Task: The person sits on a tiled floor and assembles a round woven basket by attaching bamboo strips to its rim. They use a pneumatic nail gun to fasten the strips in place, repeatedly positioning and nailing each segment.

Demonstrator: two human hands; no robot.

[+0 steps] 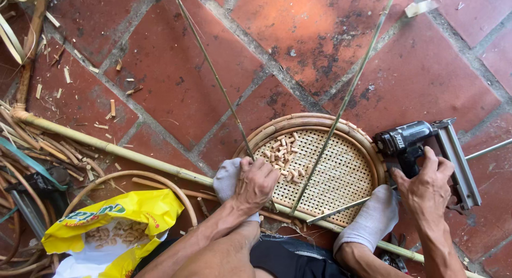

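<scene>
A round woven cane seat panel (325, 171), pale straw in colour with a fine open mesh, lies flat on the floor inside a rim of several bent brown rattan hoops. A scatter of small light wooden pegs (282, 152) rests on its upper left part. Two thin greenish bamboo strips (341, 104) slant across it from above, one crossing the mesh, the other (213, 70) meeting the left rim. At its right edge sits a black and grey pneumatic nail gun (426, 150), nose against the rim, its long metal magazine angled downward to the right.

Crumpled yellow-and-white plastic bag (114, 224) lies lower left; perhaps holding pellets.
</scene>
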